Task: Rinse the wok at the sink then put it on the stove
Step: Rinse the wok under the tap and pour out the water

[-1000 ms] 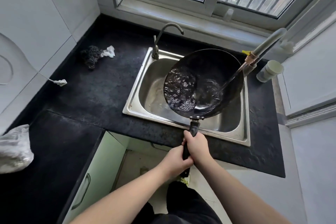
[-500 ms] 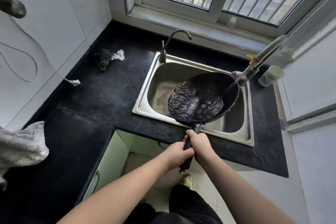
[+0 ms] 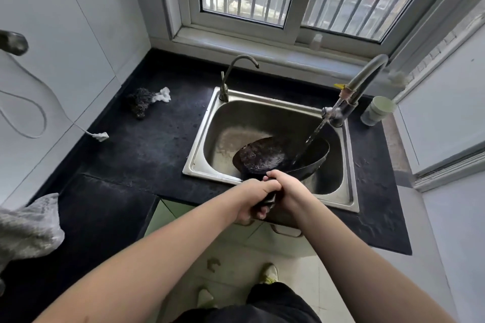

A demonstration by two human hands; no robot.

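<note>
Wok point(image 3: 275, 157) handle mostly hidden under grip. Left hand point(image 3: 253, 199) and right hand point(image 3: 287, 189) both wrapped tight around it; wok tilted over sink point(image 3: 210, 139), water inside.

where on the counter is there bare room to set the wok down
Bare: the black counter between the sink and the scrubber, cable plug and grey cloth. Crowded: the narrow strip by the cup.

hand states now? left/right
Left hand: closed on the wok handle.
Right hand: closed on the same handle.
</note>
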